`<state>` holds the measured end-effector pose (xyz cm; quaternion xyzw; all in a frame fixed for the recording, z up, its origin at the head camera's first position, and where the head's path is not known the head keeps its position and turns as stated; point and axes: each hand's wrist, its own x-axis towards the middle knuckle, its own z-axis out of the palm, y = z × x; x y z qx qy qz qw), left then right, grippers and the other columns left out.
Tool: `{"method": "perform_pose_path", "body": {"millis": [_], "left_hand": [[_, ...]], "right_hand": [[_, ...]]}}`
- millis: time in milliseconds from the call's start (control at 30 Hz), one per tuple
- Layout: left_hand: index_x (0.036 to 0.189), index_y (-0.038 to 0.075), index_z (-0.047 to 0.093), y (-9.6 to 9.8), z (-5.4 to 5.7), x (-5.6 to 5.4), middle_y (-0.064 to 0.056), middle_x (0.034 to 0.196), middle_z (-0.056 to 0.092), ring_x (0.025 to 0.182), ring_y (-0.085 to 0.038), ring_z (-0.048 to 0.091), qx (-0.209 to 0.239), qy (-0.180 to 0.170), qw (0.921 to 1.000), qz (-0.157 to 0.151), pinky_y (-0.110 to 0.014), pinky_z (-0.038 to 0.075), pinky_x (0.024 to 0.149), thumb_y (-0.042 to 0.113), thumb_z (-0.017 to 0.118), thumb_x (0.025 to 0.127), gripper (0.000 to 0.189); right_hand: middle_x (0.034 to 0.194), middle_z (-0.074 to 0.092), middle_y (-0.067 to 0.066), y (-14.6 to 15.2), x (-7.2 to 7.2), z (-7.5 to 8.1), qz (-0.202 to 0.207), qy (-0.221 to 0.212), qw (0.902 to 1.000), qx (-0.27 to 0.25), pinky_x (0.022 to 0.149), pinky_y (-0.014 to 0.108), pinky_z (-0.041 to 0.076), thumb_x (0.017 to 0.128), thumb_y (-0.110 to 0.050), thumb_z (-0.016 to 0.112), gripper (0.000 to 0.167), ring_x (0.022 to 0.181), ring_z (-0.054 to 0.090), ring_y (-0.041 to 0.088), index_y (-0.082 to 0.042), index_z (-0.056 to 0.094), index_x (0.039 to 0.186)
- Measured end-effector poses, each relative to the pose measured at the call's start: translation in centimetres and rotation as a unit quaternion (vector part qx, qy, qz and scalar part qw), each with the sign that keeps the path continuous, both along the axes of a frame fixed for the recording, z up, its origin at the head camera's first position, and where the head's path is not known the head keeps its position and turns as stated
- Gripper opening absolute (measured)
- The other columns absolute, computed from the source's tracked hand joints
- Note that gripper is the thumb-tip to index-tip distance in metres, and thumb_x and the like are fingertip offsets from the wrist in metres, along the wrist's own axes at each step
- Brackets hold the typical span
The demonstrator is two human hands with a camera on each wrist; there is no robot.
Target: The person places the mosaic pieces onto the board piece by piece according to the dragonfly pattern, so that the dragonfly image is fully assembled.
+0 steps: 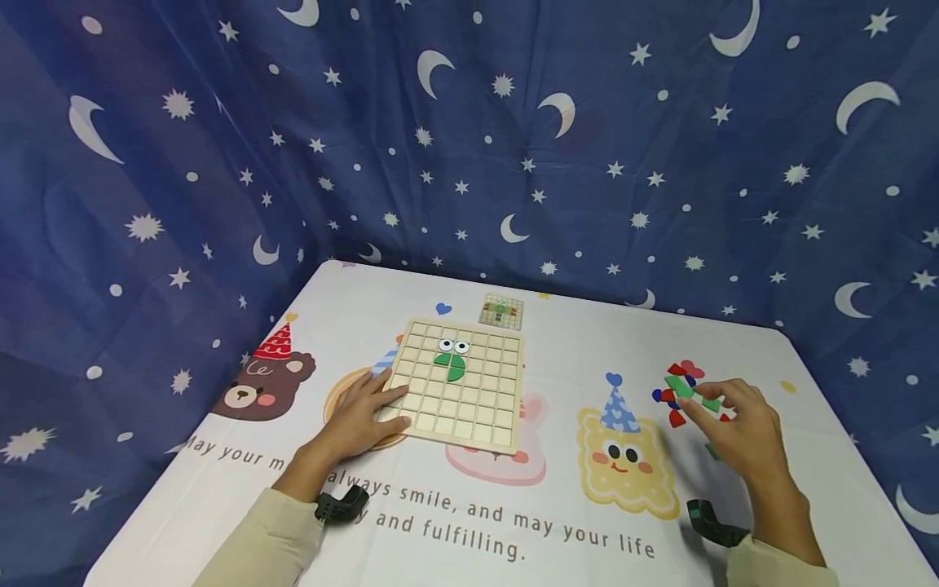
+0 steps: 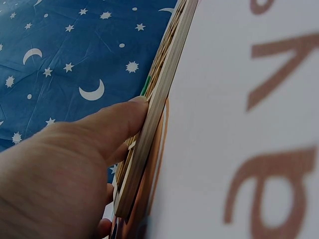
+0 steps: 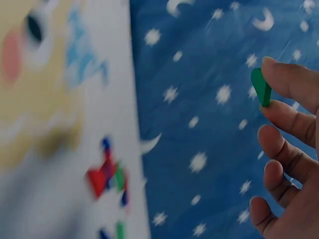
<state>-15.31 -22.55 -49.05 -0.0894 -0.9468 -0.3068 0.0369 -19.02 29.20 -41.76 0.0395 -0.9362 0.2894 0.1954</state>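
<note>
A wooden grid board (image 1: 469,405) lies on the table. On it sit two round eye pieces (image 1: 461,347) and, below them, green curved pieces (image 1: 456,371). My left hand (image 1: 359,416) rests on the board's left side with fingers spread; in the left wrist view the thumb (image 2: 119,119) presses against the board's edge. Off to the right, my right hand (image 1: 744,424) is raised over a cluster of loose pieces. Between thumb and index finger it pinches a small green piece (image 3: 261,87) with a rounded edge, while the other fingers are loosely bent.
Red pieces (image 1: 676,418), blue pieces (image 1: 657,395) and green ones lie scattered near the right hand. A small pattern card (image 1: 502,311) with a printed grid lies behind the board. The white printed tablecloth (image 1: 572,505) meets a blue star-patterned curtain (image 1: 484,163) at the back.
</note>
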Motion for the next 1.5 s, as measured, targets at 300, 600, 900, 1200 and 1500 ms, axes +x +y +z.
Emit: {"method": "perform_pose_path", "body": {"millis": [300, 600, 900, 1200, 1500], "left_hand": [[0.134, 0.016, 0.061, -0.1, -0.2, 0.1, -0.013, 0.153, 0.032, 0.140, -0.042, 0.015, 0.003, 0.002, 1.0000, 0.002, -0.065, 0.015, 0.105, 0.042, 0.073, 0.083, 0.058], [0.134, 0.016, 0.061, -0.1, -0.1, -0.1, -0.013, 0.153, 0.032, 0.140, -0.042, 0.015, 0.001, 0.001, 1.0000, -0.001, -0.065, 0.015, 0.105, 0.041, 0.073, 0.083, 0.058], [0.134, 0.015, 0.060, 0.0, 0.1, 0.0, -0.013, 0.153, 0.032, 0.141, -0.042, 0.015, 0.001, -0.002, 1.0000, 0.000, -0.064, 0.015, 0.105, 0.041, 0.073, 0.083, 0.059], [0.134, 0.015, 0.061, 0.1, 0.2, 0.0, -0.014, 0.152, 0.032, 0.140, -0.042, 0.015, 0.000, -0.003, 1.0000, 0.002, -0.064, 0.015, 0.105, 0.038, 0.074, 0.083, 0.057], [0.135, 0.016, 0.060, 0.1, 0.0, 0.0, -0.014, 0.153, 0.031, 0.141, -0.041, 0.014, 0.004, -0.008, 1.0000, 0.004, -0.064, 0.014, 0.106, 0.039, 0.073, 0.083, 0.057]], "right_hand": [[0.093, 0.064, 0.012, -4.8, 0.5, 3.4, 0.058, 0.110, 0.9908, -0.054, 0.076, 0.035, 0.035, 0.073, -0.005, 0.084, 0.027, 0.093, 0.049, 0.023, 0.002, 0.071, 0.096], [0.088, 0.064, 0.010, -8.7, 0.7, 5.3, 0.140, 0.160, 0.9741, -0.077, 0.074, 0.033, 0.035, 0.069, 0.001, 0.084, 0.027, 0.088, 0.049, 0.022, 0.001, 0.072, 0.092], [0.090, 0.064, 0.010, -12.4, 0.4, 5.5, 0.188, 0.142, 0.9672, -0.095, 0.075, 0.040, 0.039, 0.072, -0.005, 0.085, 0.027, 0.090, 0.050, 0.021, -0.002, 0.072, 0.095], [0.087, 0.063, 0.008, -16.4, -0.9, 4.3, 0.231, 0.153, 0.9541, -0.114, 0.073, 0.042, 0.042, 0.074, -0.010, 0.084, 0.024, 0.086, 0.052, 0.028, -0.004, 0.071, 0.094], [0.089, 0.063, 0.009, -20.6, -2.5, 1.7, 0.241, 0.096, 0.9583, -0.121, 0.075, 0.041, 0.043, 0.079, -0.017, 0.081, 0.023, 0.085, 0.054, 0.028, -0.006, 0.072, 0.097]]}}
